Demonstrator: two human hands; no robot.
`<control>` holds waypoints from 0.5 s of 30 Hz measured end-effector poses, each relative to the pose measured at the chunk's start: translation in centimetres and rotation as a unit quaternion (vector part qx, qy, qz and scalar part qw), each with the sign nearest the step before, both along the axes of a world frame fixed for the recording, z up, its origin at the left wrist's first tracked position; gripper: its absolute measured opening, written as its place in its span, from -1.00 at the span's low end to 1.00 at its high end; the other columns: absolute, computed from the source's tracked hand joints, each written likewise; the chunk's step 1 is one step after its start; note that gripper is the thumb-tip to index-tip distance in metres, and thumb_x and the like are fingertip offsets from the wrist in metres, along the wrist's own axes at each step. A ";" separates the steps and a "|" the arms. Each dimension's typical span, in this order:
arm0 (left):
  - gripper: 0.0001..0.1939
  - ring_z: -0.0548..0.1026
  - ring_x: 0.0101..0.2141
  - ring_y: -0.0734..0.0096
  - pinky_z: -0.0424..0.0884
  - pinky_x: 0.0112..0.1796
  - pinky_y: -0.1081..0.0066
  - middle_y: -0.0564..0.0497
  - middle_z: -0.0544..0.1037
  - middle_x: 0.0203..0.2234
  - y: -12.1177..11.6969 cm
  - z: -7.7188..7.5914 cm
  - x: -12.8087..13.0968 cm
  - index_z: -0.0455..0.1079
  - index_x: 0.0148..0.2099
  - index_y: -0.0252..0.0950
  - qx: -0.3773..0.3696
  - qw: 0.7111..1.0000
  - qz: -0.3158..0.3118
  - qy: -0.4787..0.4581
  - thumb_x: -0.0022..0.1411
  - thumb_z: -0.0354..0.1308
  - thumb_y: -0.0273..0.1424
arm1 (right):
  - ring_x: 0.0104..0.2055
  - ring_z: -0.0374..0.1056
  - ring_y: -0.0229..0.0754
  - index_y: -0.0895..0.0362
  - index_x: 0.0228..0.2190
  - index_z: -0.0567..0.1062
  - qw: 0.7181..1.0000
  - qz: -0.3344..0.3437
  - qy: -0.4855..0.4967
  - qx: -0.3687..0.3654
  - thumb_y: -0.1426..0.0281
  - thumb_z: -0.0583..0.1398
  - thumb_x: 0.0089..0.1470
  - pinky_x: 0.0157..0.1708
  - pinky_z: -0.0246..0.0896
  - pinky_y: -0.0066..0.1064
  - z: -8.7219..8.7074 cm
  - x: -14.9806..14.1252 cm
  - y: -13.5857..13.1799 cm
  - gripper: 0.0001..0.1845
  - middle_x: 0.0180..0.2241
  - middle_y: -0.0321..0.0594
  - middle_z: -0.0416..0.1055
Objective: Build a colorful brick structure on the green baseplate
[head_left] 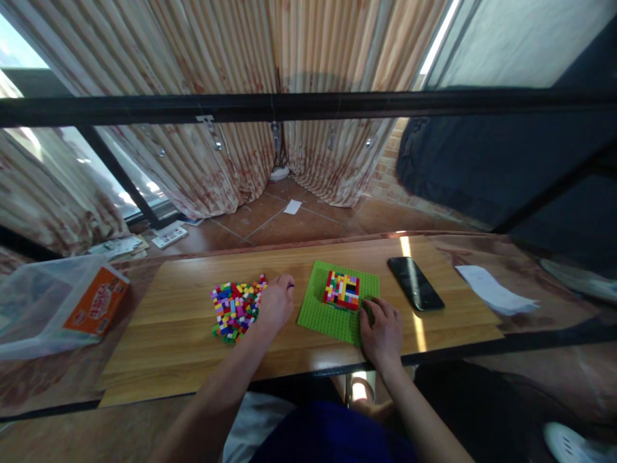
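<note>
A green baseplate [322, 308] lies on the wooden table [168, 328], and a square block of mixed-colour bricks [342, 289] is built on it. To its left sits a loose pile of small coloured bricks [234, 308]. My left hand [276, 302] rests at the right edge of that pile with its fingers curled; what they hold, if anything, is hidden. My right hand [382, 328] lies on the near right corner of the baseplate, fingers bent and pressing on it.
A black phone [415, 283] lies right of the baseplate, with a white sheet of paper [494, 290] further right. A clear plastic box with an orange label [58, 305] stands at the table's left end. A black bar [308, 106] crosses above; curtains hang behind.
</note>
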State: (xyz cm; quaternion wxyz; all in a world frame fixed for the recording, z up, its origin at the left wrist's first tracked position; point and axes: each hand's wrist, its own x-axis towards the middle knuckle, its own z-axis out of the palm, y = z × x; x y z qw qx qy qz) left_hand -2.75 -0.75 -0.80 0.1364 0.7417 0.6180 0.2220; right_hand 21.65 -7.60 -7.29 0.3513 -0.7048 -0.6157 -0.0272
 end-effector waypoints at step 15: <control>-0.86 0.47 -0.32 0.36 0.34 -0.26 0.41 -0.02 0.52 -0.36 -0.8 0.3 -0.2 0.43 -0.32 -0.27 0.011 1.000 -0.009 0.017 0.20 0.04 -0.50 | 0.00 0.20 0.03 0.16 -0.18 0.52 1.000 -0.005 0.007 -0.006 0.26 0.06 0.16 0.00 0.14 -0.08 0.2 -0.1 -0.1 -0.66 -0.06 -0.02 0.41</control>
